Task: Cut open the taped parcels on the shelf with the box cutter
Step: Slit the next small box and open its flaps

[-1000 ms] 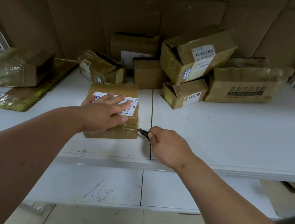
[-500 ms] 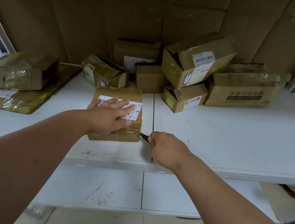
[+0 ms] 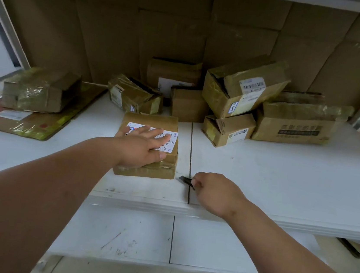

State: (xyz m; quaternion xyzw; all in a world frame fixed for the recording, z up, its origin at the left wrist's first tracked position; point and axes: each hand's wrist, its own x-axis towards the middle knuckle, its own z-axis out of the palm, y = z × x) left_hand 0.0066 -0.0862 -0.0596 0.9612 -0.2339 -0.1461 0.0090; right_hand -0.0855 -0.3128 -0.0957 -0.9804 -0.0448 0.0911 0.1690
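While the left hand (image 3: 141,148) lay spread flat on the front parcel (image 3: 148,146), pressing it to the shelf (image 3: 283,176), the right hand (image 3: 215,193) pinched the box cutter (image 3: 186,181) just off the parcel's near right corner, apart from it. The cutter's long axis ran slantwise, tip pointing left and slightly away, toward that corner. A slip could likely drive the blade toward the left thumb, or the parcel could skid if pressure eased.

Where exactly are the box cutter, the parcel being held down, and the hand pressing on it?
box cutter (image 3: 186,181): head view, on its dark exposed tip.
parcel (image 3: 153,121): head view, on its brown top.
left hand (image 3: 143,146): head view, on its back.
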